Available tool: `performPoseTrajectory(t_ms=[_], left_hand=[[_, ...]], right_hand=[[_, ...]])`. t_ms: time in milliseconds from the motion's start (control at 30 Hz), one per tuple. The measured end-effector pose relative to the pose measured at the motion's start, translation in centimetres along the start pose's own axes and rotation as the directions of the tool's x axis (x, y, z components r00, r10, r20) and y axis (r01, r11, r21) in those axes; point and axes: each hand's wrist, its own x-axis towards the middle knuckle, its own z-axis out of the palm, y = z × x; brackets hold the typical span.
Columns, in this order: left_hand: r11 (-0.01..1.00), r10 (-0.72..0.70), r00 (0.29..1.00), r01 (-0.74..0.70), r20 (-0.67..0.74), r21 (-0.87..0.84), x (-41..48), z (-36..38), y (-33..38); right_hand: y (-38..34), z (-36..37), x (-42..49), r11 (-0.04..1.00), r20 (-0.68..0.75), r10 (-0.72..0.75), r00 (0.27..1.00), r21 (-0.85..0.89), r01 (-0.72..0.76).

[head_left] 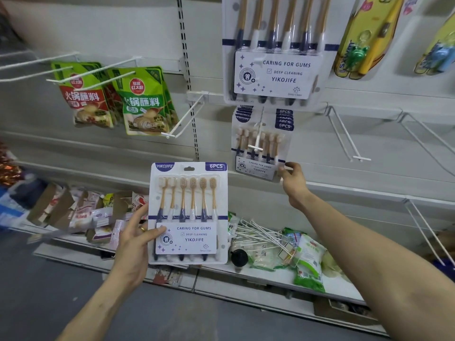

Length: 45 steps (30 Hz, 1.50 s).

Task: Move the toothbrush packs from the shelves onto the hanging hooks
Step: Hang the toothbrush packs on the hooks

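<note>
My left hand [134, 238] grips a six-piece toothbrush pack [188, 214] by its lower left edge and holds it upright in front of the bottom shelf. My right hand [293, 179] reaches up to the lower right corner of several identical packs [258, 146] hanging on a white hook [256, 143], with its fingertips pinching that corner. Another pack [275, 49] of the same kind hangs higher up, close to the camera.
Green and red sauce pouches [118, 98] hang on hooks at the left. Bare white hooks [349, 141] jut out at the right and beside the pouches [183, 124]. The bottom shelf [270, 274] holds loose hooks, snack bags and boxes. Yellow packs [364, 35] hang top right.
</note>
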Motion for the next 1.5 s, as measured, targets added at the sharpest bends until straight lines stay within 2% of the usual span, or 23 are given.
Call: performPoseTrajectory(t_ms=[167, 333, 400, 467, 667, 800, 1000, 1500], left_hand=[[1.000, 0.002, 0.998, -0.003, 0.060, 0.011, 1.1, 1.2, -0.6], [0.999, -0.023, 0.993, 0.018, 0.117, 0.045, 1.8, 4.0, -0.9], [0.998, -0.023, 0.989, 0.014, 0.149, 0.063, 2.2, 4.9, -1.2], [0.997, -0.029, 0.983, 0.015, 0.181, 0.075, 2.8, 5.7, -1.8], [0.998, -0.065, 0.971, 0.058, 0.230, 0.034, 3.6, 8.9, -1.7], [0.991, -0.042, 0.968, 0.008, 0.247, 0.134, 4.9, 10.1, -0.9], [0.975, 0.019, 0.950, -0.087, 0.311, 0.204, 7.1, 10.9, 0.1], [0.951, 0.013, 0.936, -0.120, 0.352, 0.284, 9.0, 12.1, -0.4]], right_hand=[[1.8, -1.3, -2.1, 0.999, 0.017, 0.012, 1.000, -0.046, -0.011], [0.7, -1.7, -9.3, 0.988, 0.274, -0.011, 0.962, 0.148, -0.031], [-0.1, -1.9, -12.2, 0.985, 0.387, -0.029, 0.921, 0.166, -0.038], [-0.7, -1.9, -14.0, 0.989, 0.422, -0.066, 0.904, 0.147, 0.004], [-2.0, -2.8, -14.4, 0.984, 0.245, -0.162, 0.956, 0.119, 0.136], [-2.4, -3.5, -14.4, 0.978, 0.198, -0.200, 0.960, 0.096, 0.184], [-2.7, -3.4, -14.3, 0.968, 0.128, -0.204, 0.971, 0.173, 0.181], [-1.9, -3.3, -13.0, 0.962, 0.024, -0.211, 0.977, 0.184, 0.203]])
